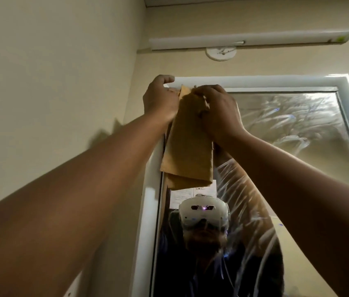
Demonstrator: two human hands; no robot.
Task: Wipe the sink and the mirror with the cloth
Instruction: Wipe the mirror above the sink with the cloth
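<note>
Both arms reach up to the upper middle of the frame, at the top left corner of the mirror (287, 129). The left hand (158, 99) and the right hand (218, 108) each have fingers clamped on the top edge of the brown cloth (187, 151), which hangs folded down over the mirror's white frame (255, 81) and glass. The mirror step looks to be in hand; streaks cover the glass. Next the cloth likely needs pressing flat and drawing across. The sink is out of sight.
</note>
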